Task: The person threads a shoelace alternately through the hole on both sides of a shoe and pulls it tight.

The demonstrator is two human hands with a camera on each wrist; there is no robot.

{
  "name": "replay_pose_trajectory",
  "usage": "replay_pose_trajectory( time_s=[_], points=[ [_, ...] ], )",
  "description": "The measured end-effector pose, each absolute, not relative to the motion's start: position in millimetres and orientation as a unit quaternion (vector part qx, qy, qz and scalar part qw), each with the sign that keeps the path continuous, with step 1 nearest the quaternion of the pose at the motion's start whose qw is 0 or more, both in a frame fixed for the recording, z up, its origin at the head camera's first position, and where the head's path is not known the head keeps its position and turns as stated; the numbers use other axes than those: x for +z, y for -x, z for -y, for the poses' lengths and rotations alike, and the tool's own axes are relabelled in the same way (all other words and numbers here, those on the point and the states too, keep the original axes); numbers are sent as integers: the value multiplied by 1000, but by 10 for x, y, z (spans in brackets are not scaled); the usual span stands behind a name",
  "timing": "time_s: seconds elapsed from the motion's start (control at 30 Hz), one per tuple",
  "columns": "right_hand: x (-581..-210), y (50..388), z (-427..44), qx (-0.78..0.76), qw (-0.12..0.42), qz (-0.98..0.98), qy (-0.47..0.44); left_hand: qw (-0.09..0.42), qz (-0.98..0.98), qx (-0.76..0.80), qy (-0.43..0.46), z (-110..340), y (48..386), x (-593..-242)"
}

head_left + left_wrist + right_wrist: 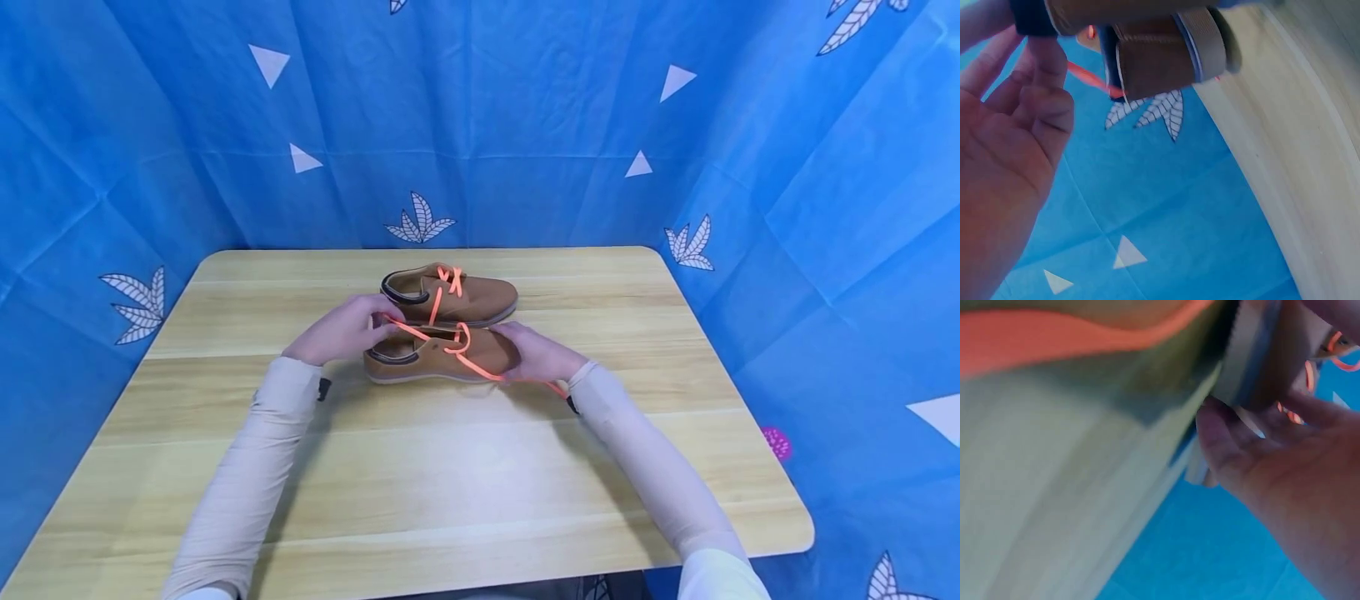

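Two brown shoes with orange laces lie on their soles, side by side on the table. The near shoe point(427, 358) has its toe to the right and its lace loose; the far shoe point(487, 298) stands just behind it. My left hand point(348, 329) is at the heel end and pinches one end of the orange shoelace point(411, 330), which runs straight back to the near shoe. Around the toe of the near shoe, my right hand point(543, 354) grips with thumb and fingers. The other lace end trails under the right hand towards the wrist.
The light wooden table point(450, 500) has rounded corners. Blue cloth point(480, 100) with white triangles and leaf prints hangs behind it and along both sides. The right wrist view shows the trailing lace point(1085, 337) close to the camera.
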State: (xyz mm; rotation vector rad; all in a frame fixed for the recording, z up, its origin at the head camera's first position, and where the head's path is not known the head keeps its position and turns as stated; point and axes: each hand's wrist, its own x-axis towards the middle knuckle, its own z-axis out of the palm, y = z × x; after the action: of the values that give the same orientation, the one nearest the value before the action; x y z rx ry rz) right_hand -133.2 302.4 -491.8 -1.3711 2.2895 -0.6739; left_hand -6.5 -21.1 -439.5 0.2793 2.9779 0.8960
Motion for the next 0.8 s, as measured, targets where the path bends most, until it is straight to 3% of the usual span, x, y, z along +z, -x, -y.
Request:
replay_pose_trajectory(
  time_s=[0.37,0.8],
  points=[
    [-5054,1398,-3021,-260,176,-820,479,-57,-956,273,-95,460,79,-4560],
    [-5033,1446,-3037,-251,167,-814,496,-123,-957,262,-35,674,102,-4643]
  ],
)
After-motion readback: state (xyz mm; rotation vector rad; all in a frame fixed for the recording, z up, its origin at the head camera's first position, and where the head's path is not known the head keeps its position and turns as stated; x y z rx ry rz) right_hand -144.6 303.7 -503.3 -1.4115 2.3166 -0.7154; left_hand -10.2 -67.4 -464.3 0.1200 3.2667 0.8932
